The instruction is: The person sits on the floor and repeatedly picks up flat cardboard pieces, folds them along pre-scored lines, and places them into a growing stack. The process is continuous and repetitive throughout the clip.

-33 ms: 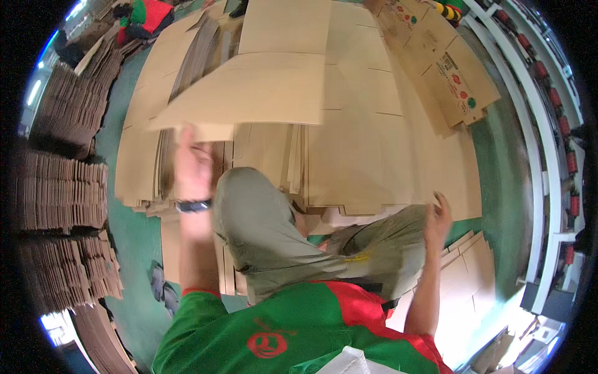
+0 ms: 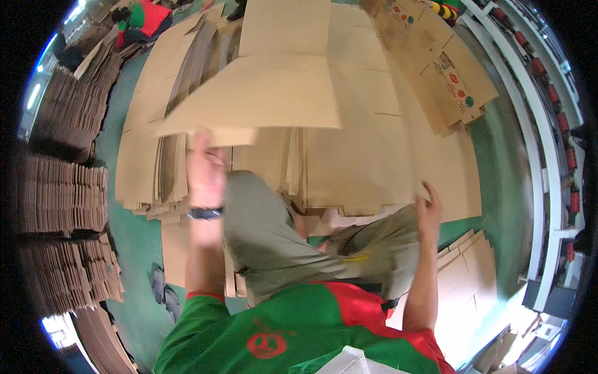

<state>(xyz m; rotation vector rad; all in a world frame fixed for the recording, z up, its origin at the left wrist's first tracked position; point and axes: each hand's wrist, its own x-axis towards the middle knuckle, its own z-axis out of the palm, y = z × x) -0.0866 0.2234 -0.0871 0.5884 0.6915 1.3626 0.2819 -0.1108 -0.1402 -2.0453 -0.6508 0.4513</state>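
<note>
My left hand (image 2: 207,171), smeared by motion and with a dark band on the wrist, grips the near left edge of a folded brown cardboard sheet (image 2: 268,93). This sheet is tilted up off the flat cardboard below it, with a small flap by my fingers. My right hand (image 2: 430,209) hovers above my right knee with its fingers apart and nothing visible in them. Under both hands lie flat cardboard blanks (image 2: 358,168) with slots cut in them.
Stacks of cardboard (image 2: 59,193) stand along the left. Printed cardboard sheets (image 2: 445,68) lie at the far right, near a white metal frame (image 2: 529,124) with red rollers. Another person (image 2: 146,22) crouches at the far left. A grey cloth-like item (image 2: 165,293) lies on the green floor.
My left hand and the near edge of the folded cardboard sheet have shifted to the right. My right hand has moved slightly left and up.
</note>
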